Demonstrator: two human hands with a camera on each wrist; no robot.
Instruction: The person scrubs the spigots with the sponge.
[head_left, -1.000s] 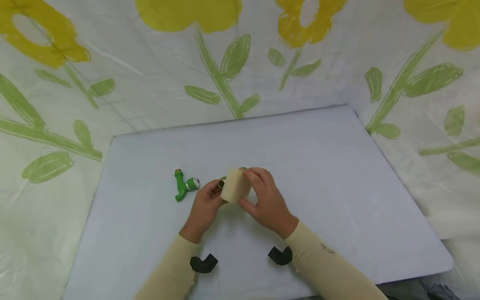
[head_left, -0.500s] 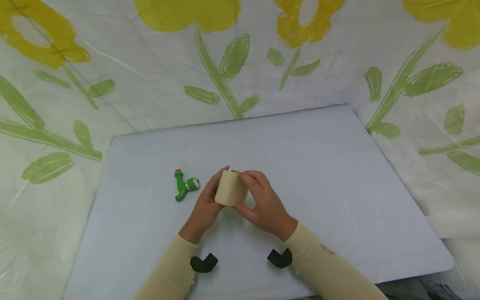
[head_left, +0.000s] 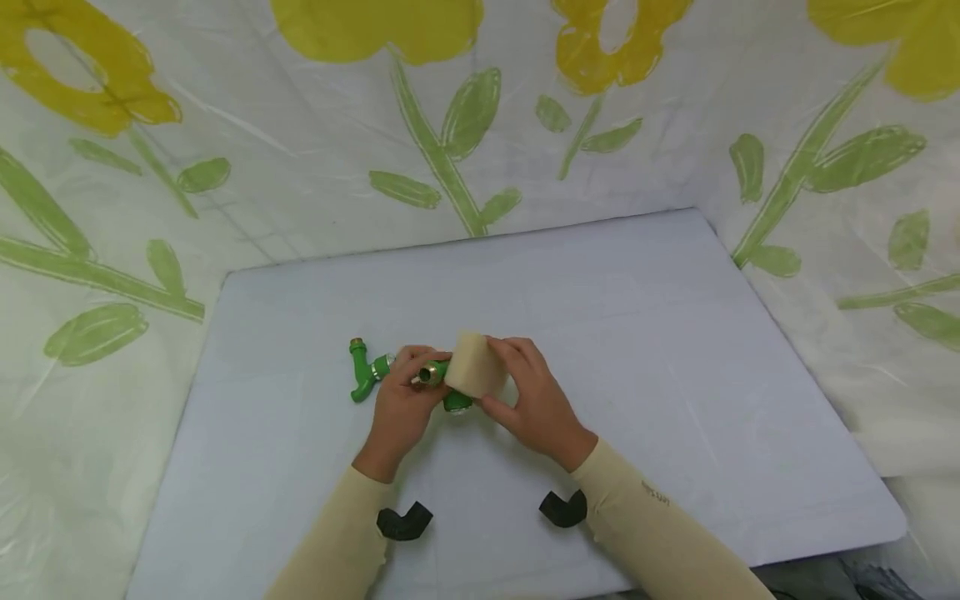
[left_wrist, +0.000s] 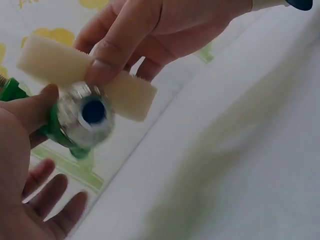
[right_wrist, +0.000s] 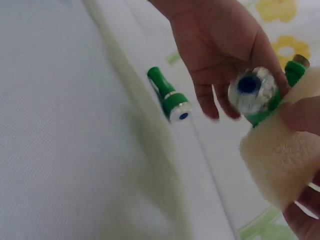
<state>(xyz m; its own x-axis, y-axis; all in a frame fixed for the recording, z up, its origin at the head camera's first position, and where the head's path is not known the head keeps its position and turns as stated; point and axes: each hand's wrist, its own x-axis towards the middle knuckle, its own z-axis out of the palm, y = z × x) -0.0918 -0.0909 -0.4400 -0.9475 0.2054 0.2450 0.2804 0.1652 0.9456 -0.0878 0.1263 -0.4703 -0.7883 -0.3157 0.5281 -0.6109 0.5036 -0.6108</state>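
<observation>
My left hand (head_left: 396,412) pinches a green tap (head_left: 457,402) between thumb and fingers. The tap's clear knob with a blue centre (left_wrist: 93,111) faces the left wrist camera, and the left hand's other fingers spread away from it. In my right hand (head_left: 542,408) is a thick cream sponge (head_left: 475,367), gripped by thumb and fingertips. The sponge lies close against the tap's body; its contact side is hidden. To the left of the left hand, a second green tap (head_left: 362,379) lies on the table, its knob partly covered by that hand in the head view.
Both hands work above a white table (head_left: 675,375). Behind it hangs a pale sheet (head_left: 300,150) printed with yellow flowers. Black angled pieces (head_left: 405,522) stick out beside both cream sleeves (head_left: 337,533).
The left hand has turned and shifted left, bringing the held tap's open end and knob into view. The sponge has tilted and moved slightly up and right. The tap on the table stays put.
</observation>
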